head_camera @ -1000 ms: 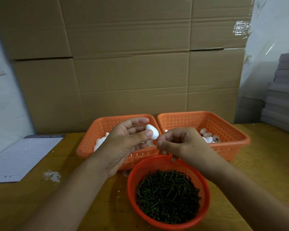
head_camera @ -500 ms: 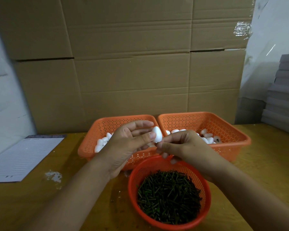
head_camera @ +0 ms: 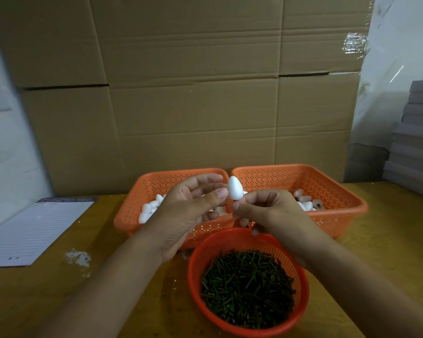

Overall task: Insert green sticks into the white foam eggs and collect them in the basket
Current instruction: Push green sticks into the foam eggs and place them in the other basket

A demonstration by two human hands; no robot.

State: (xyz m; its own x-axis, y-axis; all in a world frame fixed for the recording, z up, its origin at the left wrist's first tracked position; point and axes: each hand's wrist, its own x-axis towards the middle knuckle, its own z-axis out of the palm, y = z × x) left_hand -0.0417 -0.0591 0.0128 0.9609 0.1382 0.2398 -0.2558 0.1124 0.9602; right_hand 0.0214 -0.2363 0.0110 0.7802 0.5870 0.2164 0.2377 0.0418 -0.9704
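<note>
Cardboard panels wall off the back of the yellow tabletop, and two orange rectangular baskets stand against them, rim to rim. White foam eggs lie in the left basket and the right basket. In front, near the tabletop's front edge, a round red basket holds a heap of green sticks. Above the baskets' shared rims the left hand has its thumb against a single foam egg, fingers spread loosely behind it — whether it truly grips is unclear. The right hand pinches at the egg's lower end with curled fingers; any stick there is hidden. A lined notepad lies at the left, with bare tabletop between it and the baskets, and grey sheets are stacked at the right edge.
</note>
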